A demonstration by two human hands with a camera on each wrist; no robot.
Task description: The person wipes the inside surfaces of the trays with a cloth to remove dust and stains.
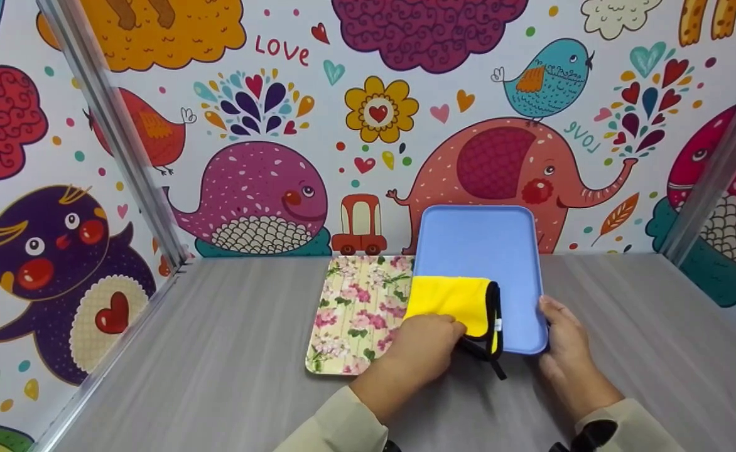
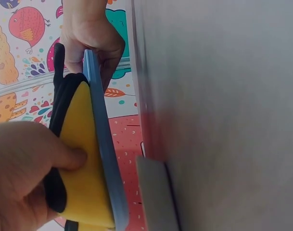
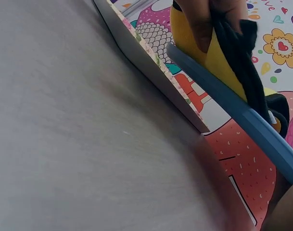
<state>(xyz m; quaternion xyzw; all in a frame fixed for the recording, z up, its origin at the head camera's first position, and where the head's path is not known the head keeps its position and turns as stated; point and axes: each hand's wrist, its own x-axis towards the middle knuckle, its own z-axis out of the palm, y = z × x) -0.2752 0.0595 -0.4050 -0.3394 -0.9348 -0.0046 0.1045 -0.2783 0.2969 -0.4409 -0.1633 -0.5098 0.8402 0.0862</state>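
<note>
My right hand [image 1: 566, 348] grips the right edge of a blue rectangular tray [image 1: 478, 242], its thumb over the rim. The tray is raised off the table, as the left wrist view shows. A folded yellow cloth [image 1: 449, 295] with black edging and a small white label lies against the tray's lower left face. My left hand [image 1: 427, 345] pinches this cloth, thumb on top and the other fingers mostly hidden beneath. In the right wrist view, the cloth [image 3: 225, 57] bunches over the edge of the tray [image 3: 233, 103], a black loop hanging from it.
A floral tray [image 1: 355, 314] with pink blossoms lies on the grey table [image 1: 217, 351], left of the blue tray and partly overlapped by it in the head view. Behind stands a wall with cartoon animals [image 1: 255, 194], framed by metal posts [image 1: 117, 125].
</note>
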